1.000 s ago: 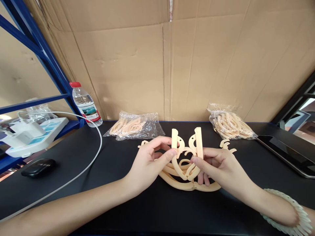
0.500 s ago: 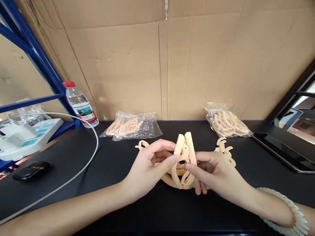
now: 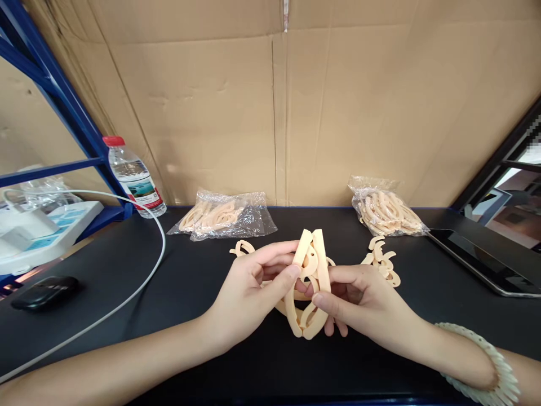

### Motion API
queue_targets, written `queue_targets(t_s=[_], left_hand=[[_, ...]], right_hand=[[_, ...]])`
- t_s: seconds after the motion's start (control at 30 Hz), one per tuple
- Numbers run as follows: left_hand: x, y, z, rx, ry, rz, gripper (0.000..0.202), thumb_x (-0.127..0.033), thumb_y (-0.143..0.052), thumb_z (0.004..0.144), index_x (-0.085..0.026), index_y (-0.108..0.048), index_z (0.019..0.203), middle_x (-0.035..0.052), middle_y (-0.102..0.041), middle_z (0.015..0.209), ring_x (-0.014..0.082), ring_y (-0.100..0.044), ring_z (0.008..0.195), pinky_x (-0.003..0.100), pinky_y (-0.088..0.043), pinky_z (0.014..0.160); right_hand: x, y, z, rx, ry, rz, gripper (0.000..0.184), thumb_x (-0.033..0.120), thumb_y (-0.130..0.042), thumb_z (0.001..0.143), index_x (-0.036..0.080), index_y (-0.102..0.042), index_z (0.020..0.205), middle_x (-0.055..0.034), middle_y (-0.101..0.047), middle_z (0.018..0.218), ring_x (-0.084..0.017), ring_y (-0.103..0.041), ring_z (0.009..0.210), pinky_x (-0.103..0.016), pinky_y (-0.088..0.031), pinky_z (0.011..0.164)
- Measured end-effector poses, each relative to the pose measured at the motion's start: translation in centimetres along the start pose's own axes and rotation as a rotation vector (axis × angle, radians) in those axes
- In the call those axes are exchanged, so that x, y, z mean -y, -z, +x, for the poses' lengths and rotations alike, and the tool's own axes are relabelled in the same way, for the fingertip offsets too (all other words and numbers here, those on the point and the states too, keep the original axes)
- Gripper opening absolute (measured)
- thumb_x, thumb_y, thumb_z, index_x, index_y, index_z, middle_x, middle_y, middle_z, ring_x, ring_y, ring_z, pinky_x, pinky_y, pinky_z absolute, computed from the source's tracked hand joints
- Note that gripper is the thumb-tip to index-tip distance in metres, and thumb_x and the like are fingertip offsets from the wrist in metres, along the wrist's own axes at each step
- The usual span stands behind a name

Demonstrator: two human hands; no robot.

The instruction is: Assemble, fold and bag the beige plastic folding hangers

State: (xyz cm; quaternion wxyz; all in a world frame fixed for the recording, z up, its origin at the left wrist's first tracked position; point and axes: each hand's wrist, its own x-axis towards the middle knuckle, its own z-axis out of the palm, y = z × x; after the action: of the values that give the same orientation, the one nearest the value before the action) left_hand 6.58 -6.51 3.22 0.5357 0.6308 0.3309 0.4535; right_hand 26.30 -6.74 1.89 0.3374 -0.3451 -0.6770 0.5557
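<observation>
Between both hands stands a pale cream, curved open-work piece (image 3: pixel 323 270) made of several slim strips, with a small rounded bit set inside near its top. My left hand (image 3: pixel 253 290) is closed on its left side, thumb in front and fingers behind. My right hand (image 3: pixel 359 299) grips the right side, its thumb on the front and some fingertips showing below. Behind them, partly hidden, more cream curved parts (image 3: pixel 280 306) lie on the black table (image 3: pixel 270 366). Loose curved pieces (image 3: pixel 382 262) lie beyond my right hand, and another small loop (image 3: pixel 244 247) beyond my left.
Clear bags of cream pieces, a left bag (image 3: pixel 224 217) and a right bag (image 3: pixel 386 211), lie by the cardboard wall (image 3: pixel 203 113). At left are a water bottle (image 3: pixel 137 183), a black mouse (image 3: pixel 44 292), a white cable (image 3: pixel 143 290) and a power strip (image 3: pixel 80 223). A phone (image 3: pixel 477 262) lies right.
The open-work piece has come slightly lower and left, and its two top ends sit closer together. Both hands keep their hold. The whole view has shifted a little.
</observation>
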Motion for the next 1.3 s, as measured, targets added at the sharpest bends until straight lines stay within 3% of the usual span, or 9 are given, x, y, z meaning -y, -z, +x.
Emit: queue_targets(t_s=[0.2, 0.33, 0.43, 0.67, 0.87, 1.03, 1.13, 1.3], left_hand=[[0.0, -0.1, 0.0, -0.020, -0.020, 0.064, 0.032, -0.020, -0.062, 0.089, -0.025, -0.067, 0.120, -0.0002, -0.077, 0.095, 0.0107, -0.072, 0.071, 0.019, -0.062, 0.068], [-0.3, -0.3, 0.0, -0.048, -0.034, 0.127, 0.032, -0.013, -0.063, 0.085, -0.024, -0.069, 0.115, -0.0011, -0.077, 0.090, 0.0104, -0.072, 0.066, 0.017, -0.061, 0.063], [-0.6, -0.5, 0.0, -0.047, -0.035, 0.163, 0.033, -0.007, -0.062, 0.082, -0.022, -0.071, 0.109, -0.0030, -0.077, 0.080, 0.0107, -0.073, 0.066, 0.014, -0.060, 0.061], [-0.6, -0.4, 0.1, -0.027, -0.034, 0.173, 0.030, -0.010, -0.064, 0.083, -0.025, -0.073, 0.108, -0.0046, -0.077, 0.079, 0.0100, -0.073, 0.069, 0.012, -0.059, 0.063], [-0.8, -0.4, -0.2, -0.012, -0.062, 0.232, 0.032, -0.011, -0.064, 0.083, -0.025, -0.073, 0.110, -0.0032, -0.077, 0.079, 0.0111, -0.073, 0.069, 0.014, -0.058, 0.062], [-0.9, -0.4, 0.0, 0.014, -0.059, 0.263, 0.033, -0.010, -0.063, 0.083, -0.025, -0.074, 0.110, -0.0021, -0.078, 0.083, 0.0102, -0.070, 0.065, 0.015, -0.057, 0.061], [-1.0, -0.2, 0.0, 0.030, -0.070, 0.324, 0.036, -0.009, -0.061, 0.083, -0.026, -0.073, 0.112, -0.0023, -0.078, 0.081, 0.0096, -0.068, 0.062, 0.015, -0.055, 0.059], [-1.1, 0.4, 0.1, 0.014, -0.124, 0.474, 0.035, -0.010, -0.060, 0.083, -0.026, -0.074, 0.111, -0.0034, -0.075, 0.072, 0.0096, -0.064, 0.059, 0.016, -0.051, 0.057]], right_hand=[[0.0, 0.1, 0.0, -0.011, 0.067, 0.047, 0.017, 0.033, -0.069, 0.086, 0.017, -0.069, 0.092, -0.0025, -0.069, 0.081, -0.009, -0.062, 0.062, -0.017, -0.053, 0.056], [-0.2, 0.2, -0.1, -0.062, 0.060, 0.145, 0.017, 0.035, -0.066, 0.088, 0.018, -0.066, 0.089, 0.0013, -0.064, 0.068, -0.005, -0.054, 0.053, -0.014, -0.045, 0.047], [-0.1, 0.3, -0.2, -0.087, 0.045, 0.081, 0.019, 0.036, -0.063, 0.090, 0.017, -0.065, 0.087, 0.0033, -0.058, 0.059, -0.005, -0.048, 0.045, -0.013, -0.039, 0.040], [-0.4, 0.2, -0.1, -0.078, 0.041, 0.055, 0.017, 0.035, -0.067, 0.087, 0.018, -0.067, 0.089, 0.0011, -0.062, 0.065, -0.007, -0.054, 0.050, -0.015, -0.042, 0.042], [0.5, 1.1, 0.2, -0.127, 0.106, -0.091, 0.016, 0.033, -0.074, 0.080, 0.018, -0.071, 0.083, -0.0042, -0.071, 0.080, -0.013, -0.064, 0.069, -0.021, -0.053, 0.059], [2.4, 2.5, 1.0, -0.248, 0.155, -0.118, 0.025, 0.033, -0.076, 0.077, 0.018, -0.069, 0.095, -0.0018, -0.068, 0.075, -0.010, -0.062, 0.057, -0.018, -0.051, 0.048], [3.3, 2.7, 1.6, -0.174, 0.139, -0.117, 0.021, 0.032, -0.073, 0.079, 0.017, -0.070, 0.094, -0.0011, -0.067, 0.073, -0.009, -0.059, 0.050, -0.016, -0.047, 0.039], [4.1, 2.7, 2.5, -0.061, 0.103, -0.160, 0.021, 0.034, -0.072, 0.080, 0.016, -0.072, 0.091, -0.0003, -0.066, 0.063, -0.011, -0.063, 0.053, -0.018, -0.052, 0.042]])
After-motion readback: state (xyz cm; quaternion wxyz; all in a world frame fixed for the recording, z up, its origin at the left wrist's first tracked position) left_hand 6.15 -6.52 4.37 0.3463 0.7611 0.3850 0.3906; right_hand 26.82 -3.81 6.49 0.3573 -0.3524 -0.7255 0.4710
